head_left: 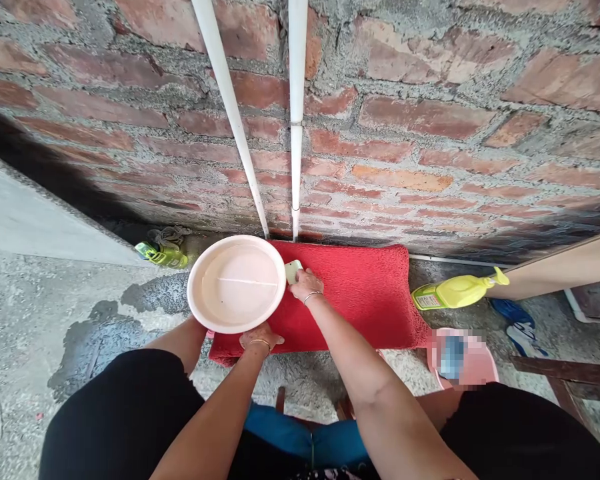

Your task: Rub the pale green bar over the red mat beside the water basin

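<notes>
A pale pink basin [215, 323] holding clear water stands at the left end of a low support covered by a red textured cloth [355, 293]. My left hand [260, 337] is at the basin's near rim, over the cloth's front edge, with the thumb spread to the right; the basin partly hides its fingers. Just right of the basin, my right hand [306, 285] grips a small pale green flat block [293, 271] above the cloth. The exact kind of that block does not show.
A yellow-green pump bottle [460, 292] lies at the right, above a pink bucket [487, 360] with a blurred blue item. Another green bottle [167, 256] lies left of the basin. Two white pipes [296, 147] run down the brick wall [405, 120]. Wet patches [97, 343] mark the concrete floor.
</notes>
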The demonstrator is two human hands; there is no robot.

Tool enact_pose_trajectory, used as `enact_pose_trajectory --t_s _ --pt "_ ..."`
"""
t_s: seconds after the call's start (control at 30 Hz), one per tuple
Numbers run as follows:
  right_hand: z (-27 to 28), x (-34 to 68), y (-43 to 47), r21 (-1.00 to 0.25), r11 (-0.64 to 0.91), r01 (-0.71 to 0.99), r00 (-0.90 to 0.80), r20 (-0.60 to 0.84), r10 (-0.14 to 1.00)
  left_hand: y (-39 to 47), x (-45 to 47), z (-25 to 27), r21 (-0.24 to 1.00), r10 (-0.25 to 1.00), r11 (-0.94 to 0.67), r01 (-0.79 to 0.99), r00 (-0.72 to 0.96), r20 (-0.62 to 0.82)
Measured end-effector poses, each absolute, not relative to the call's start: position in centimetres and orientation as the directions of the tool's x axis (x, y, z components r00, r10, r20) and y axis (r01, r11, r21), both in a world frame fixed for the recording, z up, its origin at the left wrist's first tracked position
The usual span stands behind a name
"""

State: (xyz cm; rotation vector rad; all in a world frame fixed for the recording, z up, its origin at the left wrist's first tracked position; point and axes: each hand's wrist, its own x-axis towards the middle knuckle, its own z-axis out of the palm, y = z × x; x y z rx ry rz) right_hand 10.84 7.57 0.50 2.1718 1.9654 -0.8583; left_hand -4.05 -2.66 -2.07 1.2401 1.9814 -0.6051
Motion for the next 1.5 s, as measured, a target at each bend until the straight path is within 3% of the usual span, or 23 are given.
enact_pose_trajectory --t_s 0.1,0.27,0.47,0.6,0.7,0.83,0.97,1.2,1.3,1.5 --pt "0.6 14.4 7.5 -0.251 -0.167 0.954 0.034 -0.461 0.887 -2.7 -4.1 -2.3 -0.018 0.575 0.424 0.905 -0.284 -0.767" --pt "1.2 25.1 6.5 -0.134 -0.327 0.935 0.228 -0.477 0.849 -2.7 -4.1 -2.6 -0.028 0.582 0.423 0.906 -0.295 -0.757" --pt "2.2 36.5 4.3 0.007 -0.545 0.838 0.473 -0.508 0.72 -2.5 -4.0 -2.6 -0.017 0.583 0.448 0.894 -0.307 -0.753" --pt "2.9 38.5 3.2 0.09 -0.642 0.761 0.598 -0.479 0.642 -2.6 -3.7 -1.9 -0.009 0.583 0.446 0.895 -0.298 -0.756" --pt "3.4 35.7 3.4 0.042 -0.623 0.781 0.568 -0.463 0.68 -2.6 -3.5 -1.2 -0.018 0.562 0.435 0.9 -0.286 -0.776" --pt "3.3 26.5 4.6 -0.137 -0.484 0.864 0.375 -0.467 0.801 -2.5 -3.5 -0.6 -0.02 0.55 0.451 0.892 -0.295 -0.782" --pt "2.2 15.8 5.5 -0.255 -0.355 0.899 0.191 -0.501 0.844 -2.5 -3.5 -0.4 -0.032 0.542 0.437 0.899 -0.291 -0.788" --pt "0.8 10.1 5.0 -0.293 -0.129 0.948 -0.029 -0.479 0.877 -2.4 -3.6 -0.5 -0.026 0.546 0.423 0.906 -0.278 -0.79" --pt "0.9 14.6 4.6 -0.223 -0.166 0.96 0.036 -0.494 0.869 -2.4 -3.6 -0.5 -0.04 0.549 0.426 0.904 -0.294 -0.782" --pt "1.5 28.6 2.2 -0.083 -0.464 0.882 0.366 -0.5 0.785 -2.4 -3.8 -1.4 -0.024 0.569 0.423 0.906 -0.285 -0.771"
